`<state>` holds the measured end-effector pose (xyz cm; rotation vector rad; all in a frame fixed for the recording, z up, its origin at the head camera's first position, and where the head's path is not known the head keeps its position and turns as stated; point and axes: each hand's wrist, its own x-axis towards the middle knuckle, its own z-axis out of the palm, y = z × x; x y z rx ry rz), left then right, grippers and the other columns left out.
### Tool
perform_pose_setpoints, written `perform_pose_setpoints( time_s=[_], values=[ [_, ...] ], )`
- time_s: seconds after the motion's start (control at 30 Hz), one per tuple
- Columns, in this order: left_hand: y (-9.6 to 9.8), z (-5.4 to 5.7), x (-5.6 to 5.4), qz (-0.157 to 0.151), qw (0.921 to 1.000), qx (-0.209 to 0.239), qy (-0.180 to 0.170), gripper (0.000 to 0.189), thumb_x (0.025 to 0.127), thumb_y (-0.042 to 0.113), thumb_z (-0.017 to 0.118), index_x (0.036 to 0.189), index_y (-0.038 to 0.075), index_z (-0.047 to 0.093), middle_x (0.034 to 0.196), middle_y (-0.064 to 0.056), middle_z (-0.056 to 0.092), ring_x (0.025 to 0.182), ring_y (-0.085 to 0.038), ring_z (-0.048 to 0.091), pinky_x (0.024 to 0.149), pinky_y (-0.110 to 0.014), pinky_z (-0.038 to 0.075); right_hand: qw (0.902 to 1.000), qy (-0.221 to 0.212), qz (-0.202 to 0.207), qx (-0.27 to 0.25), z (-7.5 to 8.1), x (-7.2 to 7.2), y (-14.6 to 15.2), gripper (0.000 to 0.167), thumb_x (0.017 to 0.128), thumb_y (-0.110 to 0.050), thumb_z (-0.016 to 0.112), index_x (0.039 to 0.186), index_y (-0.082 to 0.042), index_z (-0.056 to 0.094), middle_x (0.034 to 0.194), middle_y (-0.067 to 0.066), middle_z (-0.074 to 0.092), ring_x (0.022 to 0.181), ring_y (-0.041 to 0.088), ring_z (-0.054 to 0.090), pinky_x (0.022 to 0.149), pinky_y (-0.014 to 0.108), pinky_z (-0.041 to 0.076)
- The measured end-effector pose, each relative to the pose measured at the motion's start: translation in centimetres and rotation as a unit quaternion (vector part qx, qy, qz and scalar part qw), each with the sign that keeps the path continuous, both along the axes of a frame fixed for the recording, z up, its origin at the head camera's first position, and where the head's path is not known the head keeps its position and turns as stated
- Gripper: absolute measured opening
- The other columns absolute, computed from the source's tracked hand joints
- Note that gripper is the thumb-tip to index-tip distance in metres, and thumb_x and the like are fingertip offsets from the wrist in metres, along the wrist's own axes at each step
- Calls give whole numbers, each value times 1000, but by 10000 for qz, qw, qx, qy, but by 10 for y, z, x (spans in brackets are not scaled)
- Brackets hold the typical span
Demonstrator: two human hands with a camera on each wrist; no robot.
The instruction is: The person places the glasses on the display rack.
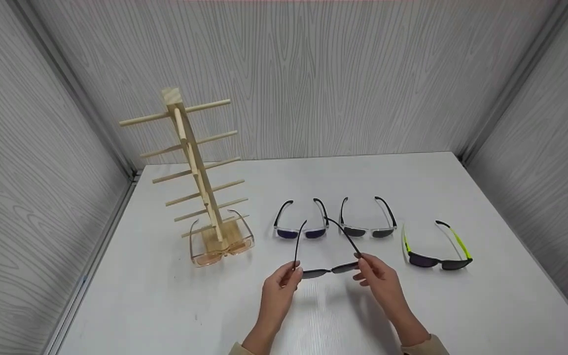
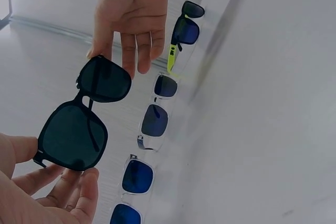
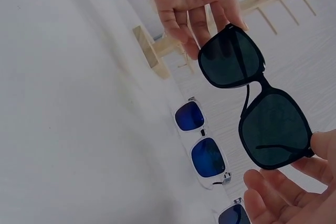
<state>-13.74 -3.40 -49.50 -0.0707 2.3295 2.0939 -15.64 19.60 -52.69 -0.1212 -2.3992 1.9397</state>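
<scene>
Both hands hold a pair of black sunglasses (image 1: pixel 315 273) above the table, its temples unfolded and pointing away from the body. My left hand (image 1: pixel 279 291) pinches the left hinge corner between thumb and fingers. At the opposite hinge, my right hand (image 1: pixel 382 283) pinches the frame the same way. Dark green lenses fill the frame in the left wrist view, where the sunglasses (image 2: pixel 73 135) face the camera. Behind them lie clear-framed sunglasses with blue lenses (image 1: pixel 288 234) and another clear-framed pair with grey lenses (image 1: pixel 381 233), both with temples spread.
A wooden display rack (image 1: pixel 195 162) with several crossing pegs stands at the left. Pink-tinted glasses (image 1: pixel 225 252) sit around its base. Black sunglasses with yellow-green temples (image 1: pixel 454 265) lie on the white table (image 1: pixel 501 305) at the right. Grey wood-grain panels (image 1: pixel 313 74) enclose the back and sides.
</scene>
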Motion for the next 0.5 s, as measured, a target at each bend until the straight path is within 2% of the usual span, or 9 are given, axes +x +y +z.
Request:
perform_pose_setpoints(
  time_s=[0.13,0.23,0.37,0.5],
  values=[
    [-4,-18,-7,58,10000,28,16,32,93,24,59,116,3,62,96,-4,65,85,-18,61,70,-23,50,10000,71,58,6,0,-2,-4,38,94,-32,55,120,-6,60,99,11,65,82,23,65,69,31,53],
    [-7,-27,-11,94,9999,20,65,34,91,28,60,116,4,62,95,-3,65,87,-22,62,70,-24,50,9999,103,109,-24,1,-4,-7,38,94,-31,55,120,-5,60,99,12,64,82,24,65,70,31,53],
    [-12,-28,-11,180,9997,29,135,36,91,29,61,116,4,62,95,-4,66,87,-22,61,71,-25,51,9996,170,195,-90,3,-5,-11,37,94,-29,56,121,-3,59,100,13,65,82,25,64,70,33,53],
    [-15,-24,-11,314,9995,39,70,33,91,26,60,116,4,63,95,-4,66,88,-22,61,71,-26,50,9995,98,274,-142,7,-8,-17,35,94,-25,56,121,-3,59,99,12,64,82,25,65,72,36,53]
  ],
)
